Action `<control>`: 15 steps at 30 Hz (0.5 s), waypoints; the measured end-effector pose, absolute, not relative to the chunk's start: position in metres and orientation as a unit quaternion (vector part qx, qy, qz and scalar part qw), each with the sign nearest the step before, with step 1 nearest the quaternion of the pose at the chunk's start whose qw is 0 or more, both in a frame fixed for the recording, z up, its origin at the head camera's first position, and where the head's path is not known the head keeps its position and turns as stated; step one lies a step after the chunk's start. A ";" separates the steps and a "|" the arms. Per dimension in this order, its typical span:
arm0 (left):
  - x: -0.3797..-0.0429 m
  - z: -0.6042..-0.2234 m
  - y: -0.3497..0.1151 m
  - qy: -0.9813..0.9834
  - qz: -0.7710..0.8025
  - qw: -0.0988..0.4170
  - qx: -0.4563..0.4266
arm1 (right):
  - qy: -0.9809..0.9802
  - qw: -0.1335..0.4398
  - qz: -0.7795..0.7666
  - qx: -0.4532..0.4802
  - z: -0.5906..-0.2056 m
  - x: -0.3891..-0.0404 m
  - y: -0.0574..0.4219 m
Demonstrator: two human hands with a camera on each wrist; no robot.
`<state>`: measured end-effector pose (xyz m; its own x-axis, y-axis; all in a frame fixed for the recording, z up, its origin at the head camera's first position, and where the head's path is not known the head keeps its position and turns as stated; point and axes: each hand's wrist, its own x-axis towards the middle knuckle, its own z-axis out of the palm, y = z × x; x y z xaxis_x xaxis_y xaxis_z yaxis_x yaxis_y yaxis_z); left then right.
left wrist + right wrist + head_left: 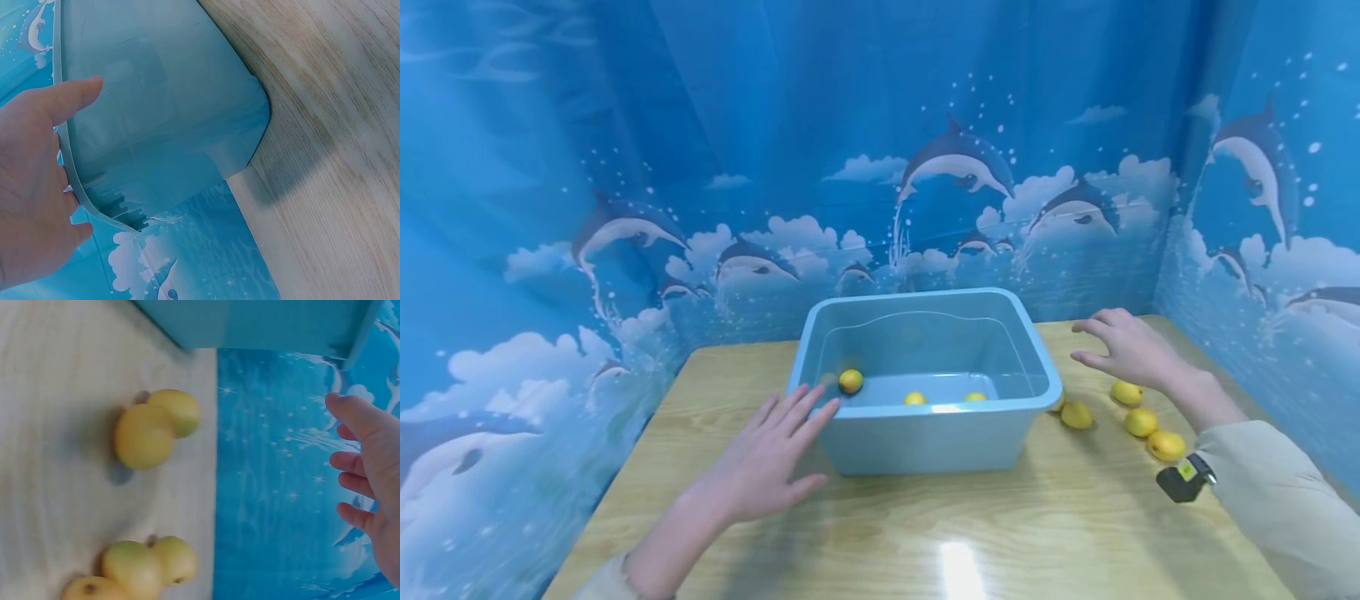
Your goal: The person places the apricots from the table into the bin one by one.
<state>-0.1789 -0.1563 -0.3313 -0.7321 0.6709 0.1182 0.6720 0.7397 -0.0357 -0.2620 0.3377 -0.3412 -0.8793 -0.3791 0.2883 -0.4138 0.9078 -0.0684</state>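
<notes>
A light blue plastic tub [925,437] stands on the wooden table with three yellow lemons visible inside, one lemon [851,381] at its left. My left hand [767,462] is at the tub's front left corner, fingers spread and fairly straight; whether it touches the rim I cannot tell. In the left wrist view the thumb is in front of the tub's wall [162,112]. To the right of the tub, my right hand [1123,346] hovers above the table, fingers loosely bent, holding nothing. Below it lie several lemons, including a pair beside the tub, the nearer lemon [145,437] partly covering the other.
A blue curtain [820,125] printed with dolphins and clouds hangs behind the table and along both sides. The wooden tabletop [880,533] extends in front of the tub. A small black device [1183,479] is strapped at the right wrist.
</notes>
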 end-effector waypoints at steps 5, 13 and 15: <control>-0.178 -0.331 -0.157 -0.931 -0.004 0.059 -0.359 | -0.958 0.162 0.062 0.229 -0.362 -0.257 0.338; -0.178 -0.332 -0.156 -0.932 0.002 0.063 -0.357 | -0.952 0.189 0.043 0.239 -0.391 -0.247 0.340; -0.178 -0.332 -0.156 -0.932 0.002 0.063 -0.357 | -0.957 0.173 0.046 0.228 -0.397 -0.245 0.341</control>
